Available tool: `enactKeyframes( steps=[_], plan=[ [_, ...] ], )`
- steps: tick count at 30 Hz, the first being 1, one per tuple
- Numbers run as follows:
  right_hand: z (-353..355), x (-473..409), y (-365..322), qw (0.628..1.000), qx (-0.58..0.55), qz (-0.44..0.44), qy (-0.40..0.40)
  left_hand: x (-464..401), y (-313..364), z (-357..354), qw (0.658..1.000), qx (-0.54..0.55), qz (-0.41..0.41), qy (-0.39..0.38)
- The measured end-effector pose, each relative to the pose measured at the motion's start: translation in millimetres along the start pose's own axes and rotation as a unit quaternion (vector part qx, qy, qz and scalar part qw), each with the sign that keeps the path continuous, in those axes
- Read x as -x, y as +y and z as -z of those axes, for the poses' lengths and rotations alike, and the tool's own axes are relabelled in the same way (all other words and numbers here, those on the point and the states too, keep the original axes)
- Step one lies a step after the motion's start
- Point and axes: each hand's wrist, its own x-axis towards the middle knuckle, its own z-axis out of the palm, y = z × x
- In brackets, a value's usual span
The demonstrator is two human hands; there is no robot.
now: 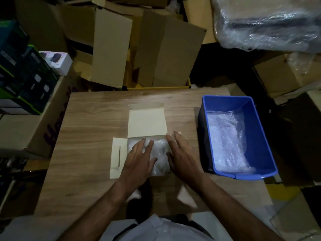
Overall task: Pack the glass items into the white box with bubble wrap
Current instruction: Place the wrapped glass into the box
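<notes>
The white box (pixel 147 126) lies open in the middle of the wooden table, its lid flap folded back and a side flap (pixel 118 153) spread to the left. Bubble-wrapped items (pixel 160 153) fill the box; the glass inside cannot be made out. My left hand (pixel 139 157) lies flat on the wrap at the left of the box, fingers straight and spread. My right hand (pixel 182 155) rests over the box's right edge, fingers straight, covering the right flap.
A blue plastic bin (pixel 225 101) with loose bubble wrap (pixel 227 141) stands on the table's right side. Cardboard boxes (pixel 156 49) crowd the floor behind the table, stacked dark product boxes (pixel 22 80) are at the left, and a plastic-wrapped bundle (pixel 267 21) is at the upper right.
</notes>
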Motion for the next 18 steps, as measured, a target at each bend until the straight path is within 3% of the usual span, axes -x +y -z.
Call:
enactKeyframes(
  steps=[6, 12, 14, 18],
  plan=[
    [35, 32, 50, 0.996, 0.005, -0.060, 0.070, -25, 67, -12, 0.997, 0.013, -0.057, 0.041],
    [58, 72, 121, 0.986, -0.021, -0.134, 0.093, -60, 141, -41, 0.987, -0.025, -0.159, 0.029],
    [66, 80, 147, 0.984, -0.020, -0.163, 0.069, -70, 162, -51, 0.985, -0.005, -0.166, 0.035],
    [74, 80, 198, 0.967, -0.020, -0.232, -0.099, -93, 184, -72, 0.987, -0.030, -0.157, 0.003]
  ],
)
